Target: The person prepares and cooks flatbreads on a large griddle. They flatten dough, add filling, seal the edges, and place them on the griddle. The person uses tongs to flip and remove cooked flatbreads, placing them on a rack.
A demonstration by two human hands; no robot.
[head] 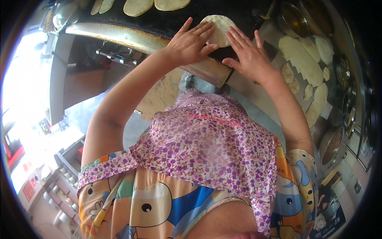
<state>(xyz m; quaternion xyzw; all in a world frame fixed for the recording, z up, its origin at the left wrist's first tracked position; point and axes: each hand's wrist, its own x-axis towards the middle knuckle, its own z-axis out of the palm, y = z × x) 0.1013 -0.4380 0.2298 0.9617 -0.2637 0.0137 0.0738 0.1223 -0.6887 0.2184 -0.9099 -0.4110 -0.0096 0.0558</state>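
Note:
A round, flat piece of pale dough (220,31) lies on the black griddle (167,25), near its front right. My left hand (192,40) rests its fingertips on the dough's left side, fingers spread. On the right side of the same dough lie the fingers of my right hand (247,50), also spread, with the thumb apart. Neither hand grips anything. Farther left on the griddle are several flat dough cakes (138,6), partly cut off by the top of the picture.
A metal rim (116,35) runs along the griddle's front. To the right, a worktop (270,65) bears a long dough sheet (301,59) and small dough pieces (308,92). Beyond are a metal bowl of oil (294,21) and a bowl of brownish filling (332,145).

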